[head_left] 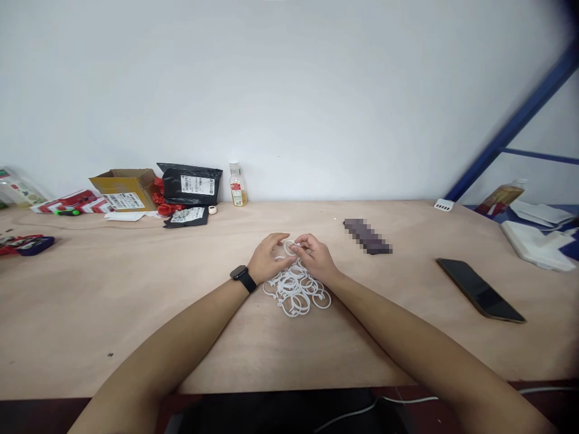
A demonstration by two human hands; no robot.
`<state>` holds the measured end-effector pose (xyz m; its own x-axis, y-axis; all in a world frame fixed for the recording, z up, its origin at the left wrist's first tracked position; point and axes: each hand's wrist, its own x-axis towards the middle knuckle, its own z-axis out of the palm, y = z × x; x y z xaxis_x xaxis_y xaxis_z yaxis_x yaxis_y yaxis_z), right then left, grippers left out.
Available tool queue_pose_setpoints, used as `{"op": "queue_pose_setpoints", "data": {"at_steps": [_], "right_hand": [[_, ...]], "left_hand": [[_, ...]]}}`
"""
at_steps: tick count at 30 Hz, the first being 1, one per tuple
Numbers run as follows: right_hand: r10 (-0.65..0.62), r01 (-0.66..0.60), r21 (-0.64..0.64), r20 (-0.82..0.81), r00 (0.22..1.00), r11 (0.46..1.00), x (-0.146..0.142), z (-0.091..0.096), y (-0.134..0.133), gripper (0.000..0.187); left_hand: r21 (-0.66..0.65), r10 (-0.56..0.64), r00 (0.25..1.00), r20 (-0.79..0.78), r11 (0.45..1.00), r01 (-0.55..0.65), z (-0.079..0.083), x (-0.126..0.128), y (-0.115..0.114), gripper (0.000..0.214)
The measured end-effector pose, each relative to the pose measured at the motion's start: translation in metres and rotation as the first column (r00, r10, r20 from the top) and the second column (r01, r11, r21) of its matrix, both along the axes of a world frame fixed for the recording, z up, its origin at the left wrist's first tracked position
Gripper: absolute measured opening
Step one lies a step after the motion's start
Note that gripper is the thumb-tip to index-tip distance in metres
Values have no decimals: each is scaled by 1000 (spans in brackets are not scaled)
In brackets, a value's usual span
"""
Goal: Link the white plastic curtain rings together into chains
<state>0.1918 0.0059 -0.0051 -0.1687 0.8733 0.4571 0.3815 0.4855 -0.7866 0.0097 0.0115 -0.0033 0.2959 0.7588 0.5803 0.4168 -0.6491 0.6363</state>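
Note:
A pile of several white plastic rings (296,289) lies in the middle of the wooden table (136,313). Both of my hands rest just beyond the pile. My left hand (268,258), with a black watch on its wrist, and my right hand (316,255) meet over one white ring (289,246) and pinch it between their fingertips. The fingers of both hands are curled around that ring.
A dark phone (480,290) lies to the right, a blurred dark item (367,236) behind the hands. Along the wall stand a cardboard box (125,188), black bags (190,184) and a small bottle (236,185). A blue shelf frame (515,120) and white papers (536,241) are far right.

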Motion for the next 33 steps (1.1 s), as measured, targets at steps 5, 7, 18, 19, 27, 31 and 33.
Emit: {"op": "queue_pose_setpoints", "data": {"at_steps": [5,7,18,19,27,31,33], "right_hand": [[71,-73,-23,-54,996,997,-4,3,-6,22],[98,-99,-9,-40,994,995,-5,4,-7,22],[35,-43,142,57,998,989,-2,2,-4,22],[33,-41,143,61,998,989,-2,1,-4,21],[34,-47,138,91,995,989,-2,5,-6,21],[54,-64,132,79,995,989,-3,7,-7,20],[56,-64,123,68,996,990,-4,7,-7,20]], "left_hand": [[189,29,993,-111,982,-7,1,3,-1,35],[197,76,991,-113,979,-53,-1,3,-1,32],[172,70,995,-72,983,-56,-1,2,-3,30],[178,69,995,-74,983,-55,-1,1,-3,26],[168,60,993,-104,985,-42,1,-1,-2,17],[163,42,992,-118,986,-23,4,0,-4,17],[169,35,991,-126,985,-13,4,0,-3,17]]}}
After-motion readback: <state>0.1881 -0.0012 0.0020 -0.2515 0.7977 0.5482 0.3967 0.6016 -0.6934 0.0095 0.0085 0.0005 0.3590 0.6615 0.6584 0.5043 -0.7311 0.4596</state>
